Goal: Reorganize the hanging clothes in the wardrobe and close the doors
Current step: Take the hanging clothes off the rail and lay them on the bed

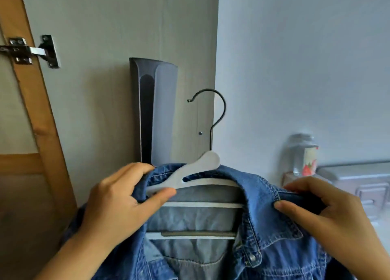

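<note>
Both hands gripping denim jacket (263, 227): L hand (118, 197) pinching collar w/ white hanger (198, 174), R hand (329, 214) pinching right shoulder. Hanger axis left-right, hook (213, 115) up, free.

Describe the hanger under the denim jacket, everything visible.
The white hanger looks plastic, with a dark metal hook rising free, caught on nothing. Three horizontal bars show inside the denim jacket, whose collar drapes over its shoulders. The left hand pinches collar and left arm of the hanger; the right hand grips the denim alone.
</note>
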The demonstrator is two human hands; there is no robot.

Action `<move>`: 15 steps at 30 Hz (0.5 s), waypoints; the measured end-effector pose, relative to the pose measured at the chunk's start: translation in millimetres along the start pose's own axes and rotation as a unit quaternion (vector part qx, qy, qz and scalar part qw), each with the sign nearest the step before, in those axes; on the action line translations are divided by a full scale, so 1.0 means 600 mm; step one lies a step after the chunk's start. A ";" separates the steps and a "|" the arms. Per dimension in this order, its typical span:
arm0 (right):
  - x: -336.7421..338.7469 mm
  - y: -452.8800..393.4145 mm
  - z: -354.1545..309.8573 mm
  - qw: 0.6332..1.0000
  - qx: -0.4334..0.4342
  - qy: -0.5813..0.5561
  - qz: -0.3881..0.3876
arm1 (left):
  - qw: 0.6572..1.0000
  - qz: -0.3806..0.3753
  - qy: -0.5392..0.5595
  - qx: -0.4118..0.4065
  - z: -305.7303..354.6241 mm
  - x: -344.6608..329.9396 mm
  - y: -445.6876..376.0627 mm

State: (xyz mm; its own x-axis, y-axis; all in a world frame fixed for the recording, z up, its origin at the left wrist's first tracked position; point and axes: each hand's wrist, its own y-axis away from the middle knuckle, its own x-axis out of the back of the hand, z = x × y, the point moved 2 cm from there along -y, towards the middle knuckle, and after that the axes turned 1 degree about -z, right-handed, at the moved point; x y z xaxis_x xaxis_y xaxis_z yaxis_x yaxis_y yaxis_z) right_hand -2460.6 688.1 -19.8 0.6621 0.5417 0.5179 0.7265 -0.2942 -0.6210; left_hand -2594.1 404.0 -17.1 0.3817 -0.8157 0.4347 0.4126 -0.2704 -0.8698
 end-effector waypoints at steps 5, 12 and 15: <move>0.074 0.054 0.068 0.996 -0.082 0.024 0.021 | 0.997 -0.048 0.048 -0.040 0.071 -0.095 -0.001; 0.145 0.129 0.102 0.973 -0.182 0.079 0.120 | 0.971 -0.140 0.177 -0.076 0.135 -0.230 -0.009; 0.160 0.166 0.099 0.957 -0.200 0.113 0.176 | 0.956 -0.171 0.218 -0.097 0.161 -0.279 -0.015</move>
State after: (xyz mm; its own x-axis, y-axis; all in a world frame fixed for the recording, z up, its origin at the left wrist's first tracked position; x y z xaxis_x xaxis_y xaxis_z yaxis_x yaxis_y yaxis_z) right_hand -2335.4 757.5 -66.7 0.8685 0.1839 0.4604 0.4343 -0.7299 -0.5278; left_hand -2581.6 592.1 -59.7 -0.1454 -0.7872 0.5994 0.2738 -0.6142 -0.7402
